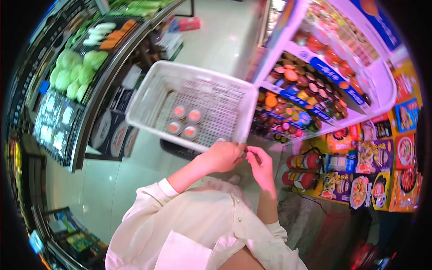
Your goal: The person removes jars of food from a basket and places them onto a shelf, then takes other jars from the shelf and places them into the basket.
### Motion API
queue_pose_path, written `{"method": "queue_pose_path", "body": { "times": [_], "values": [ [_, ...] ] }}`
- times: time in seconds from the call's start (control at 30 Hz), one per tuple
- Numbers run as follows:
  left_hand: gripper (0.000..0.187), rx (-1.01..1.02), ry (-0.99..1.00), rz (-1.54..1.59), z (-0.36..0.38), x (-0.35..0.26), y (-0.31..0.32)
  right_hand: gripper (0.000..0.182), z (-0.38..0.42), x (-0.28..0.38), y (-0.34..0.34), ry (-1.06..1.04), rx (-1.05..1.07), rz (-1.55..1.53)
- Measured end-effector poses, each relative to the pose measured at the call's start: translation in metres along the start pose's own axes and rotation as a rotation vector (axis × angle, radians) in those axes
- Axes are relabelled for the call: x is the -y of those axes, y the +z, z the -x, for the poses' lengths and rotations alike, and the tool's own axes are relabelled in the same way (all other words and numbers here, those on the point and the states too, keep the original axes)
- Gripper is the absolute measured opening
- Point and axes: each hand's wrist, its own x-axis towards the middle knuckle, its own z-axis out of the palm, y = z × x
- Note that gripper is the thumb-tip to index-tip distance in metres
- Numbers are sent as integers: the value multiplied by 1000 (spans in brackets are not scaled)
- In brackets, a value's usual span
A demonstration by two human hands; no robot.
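Note:
My left hand [221, 156] and my right hand [261, 165] meet just over the near right edge of a white perforated plastic basket [155, 67]. The left fingers are closed, their tips close to the pinched right fingertips. Anything between them is too small or hidden to make out. On the basket floor, left of the middle, several round containers [194, 115] with clear rims and orange-red marks on top stand in a cluster. Beside my left knuckles, a further pale round thing [220, 141] shows partly, the rest hidden by the hand.
A vegetable rack with cabbages [74, 74] and carrots [118, 35] runs along the left. To the right rises a white shelf unit [281, 54] full of jars. Red fire extinguishers [302, 161] stand by bright food packets [374, 156]. A dark base [177, 148] shows under the basket.

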Motion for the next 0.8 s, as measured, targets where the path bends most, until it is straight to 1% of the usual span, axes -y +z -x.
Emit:
{"method": "queue_pose_path", "body": {
  "times": [0.1, 0.17, 0.27, 0.3, 0.37, 0.47, 0.6, 0.7, 0.73, 0.77, 0.8],
  "values": [
    [44, -25, -135, 32, 51, 49, -11, 25, -7, -5, 68, 33, 126, 84],
    [42, -60, -178, 64, 82, 80, -13, 28, -15, -16, 102, 27, 202, 155],
    [43, -69, -296, 108, 120, 115, -22, 29, -31, -24, 144, 15, 276, 249],
    [41, -75, -313, 89, 130, 127, -21, 29, -35, -22, 156, 20, 295, 282],
    [40, -139, -333, 153, 146, 149, -21, 28, -45, -26, 175, 10, 320, 302],
    [39, -233, -383, 228, 159, 168, -25, 28, -66, -27, 192, 20, 365, 360],
    [37, -334, -412, 283, 158, 191, -20, 27, -97, -10, 211, -46, 438, 536],
    [34, -381, -482, 304, 151, 213, -15, 28, -141, -60, 216, 59, 469, 626],
    [33, -394, -516, 307, 147, 222, -13, 29, -154, -65, 221, 87, 488, 643],
    [32, -459, -506, 299, 144, 229, -11, 30, -167, -69, 225, 46, 518, 720],
    [31, -518, -497, 291, 142, 235, -8, 30, -178, -76, 230, 73, 540, 733]
  ]
}}
